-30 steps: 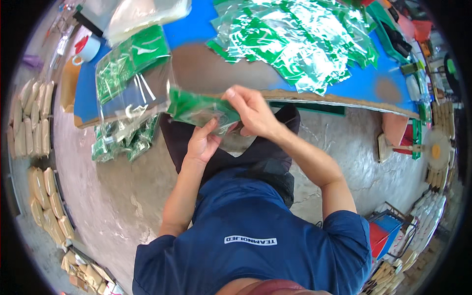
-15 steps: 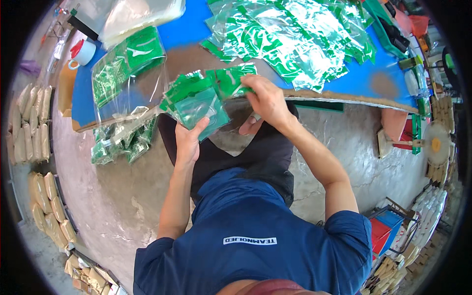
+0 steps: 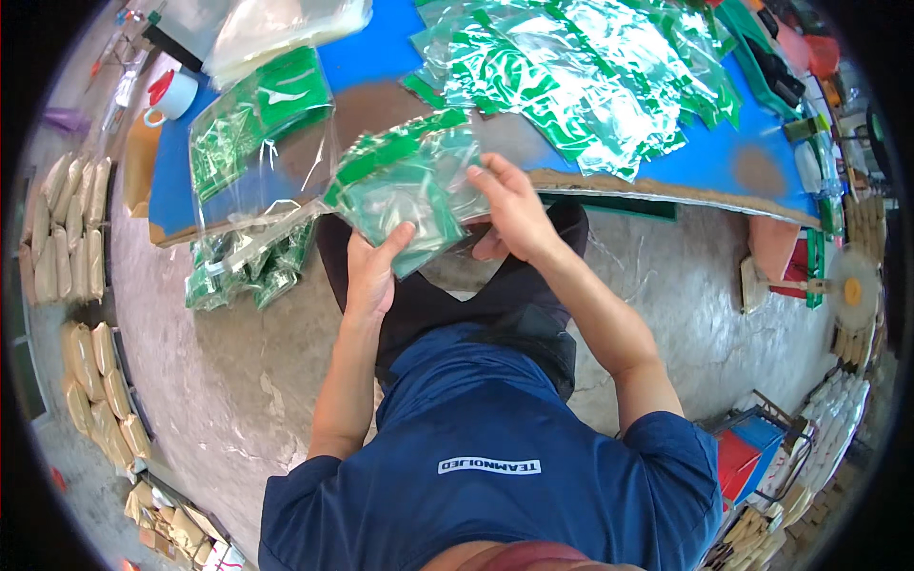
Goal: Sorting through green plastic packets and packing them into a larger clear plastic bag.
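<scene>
My left hand (image 3: 373, 268) grips a sheaf of clear plastic bags with green print (image 3: 405, 186), the thumb lying on top and the fingers hidden beneath. At the right edge of these bags, my right hand (image 3: 516, 211) has its thumb and fingers closed on the transparent film of the top bag. The sheaf is held above my lap, in front of the table edge. Just left of it, a large clear bag with green packets inside (image 3: 257, 114) lies on the blue table (image 3: 376, 43) and droops over the edge.
A broad heap of green-and-clear bags (image 3: 581, 86) covers the table's far right. At the far left are clear film sheets (image 3: 286, 33) and a white mug with a red lid (image 3: 171, 95). More green bags (image 3: 252, 266) hang below the left edge. Brown sacks (image 3: 71, 228) are stacked leftward.
The top bag now lies spread across the sheaf, its clear film stretching toward my right hand. Earlier that hand held a green corner higher up. The left hand keeps its grip.
</scene>
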### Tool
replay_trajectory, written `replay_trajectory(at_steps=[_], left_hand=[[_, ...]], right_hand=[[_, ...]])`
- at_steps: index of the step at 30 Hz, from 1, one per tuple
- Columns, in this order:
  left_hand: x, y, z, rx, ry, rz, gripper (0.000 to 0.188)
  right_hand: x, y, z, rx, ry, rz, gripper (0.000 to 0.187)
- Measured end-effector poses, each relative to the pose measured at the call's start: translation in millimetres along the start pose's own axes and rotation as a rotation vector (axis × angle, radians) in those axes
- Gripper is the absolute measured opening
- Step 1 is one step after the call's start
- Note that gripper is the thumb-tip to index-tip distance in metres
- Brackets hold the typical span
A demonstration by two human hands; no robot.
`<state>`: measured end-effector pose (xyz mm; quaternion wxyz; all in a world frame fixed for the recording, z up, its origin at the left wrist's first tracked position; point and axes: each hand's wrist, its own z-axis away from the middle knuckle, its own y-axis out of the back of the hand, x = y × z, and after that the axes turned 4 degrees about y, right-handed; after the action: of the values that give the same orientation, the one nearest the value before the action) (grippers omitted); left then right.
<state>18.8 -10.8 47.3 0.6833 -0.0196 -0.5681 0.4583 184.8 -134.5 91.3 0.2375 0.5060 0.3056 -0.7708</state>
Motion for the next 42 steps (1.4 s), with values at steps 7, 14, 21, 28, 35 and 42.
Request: replay_trajectory(at_steps=[7,14,21,28,35,42], left_hand=[[3,-20,-7,0.287,-0.36,-0.361,0.08],[84,-50,-53,-0.112,-0.72,-0.578,0.072],[58,-29,-105,-0.129,-0.633,-0.75,0.087],[84,-38,-108,-0.187,-0.542,-0.882,0.082],[72,-24,-99,-0.17,-0.497,-0.592,0.069],[63,-20,-90,-0.162,-0.424,-0.773,0.032]], right_hand=[[-6,-13,1,-0.205,0.275,0.257,0.047],[-65,-6,-37,-0.138,0.768,0.594,0.053],[-4,7,-81,0.035,0.714,0.593,0.056],[-9,-7,-84,-0.011,0.728,0.437,0.064],[-6,-3,-75,-0.048,0.685,0.595,0.058],[-5,8,-78,-0.142,0.624,0.613,0.061]])
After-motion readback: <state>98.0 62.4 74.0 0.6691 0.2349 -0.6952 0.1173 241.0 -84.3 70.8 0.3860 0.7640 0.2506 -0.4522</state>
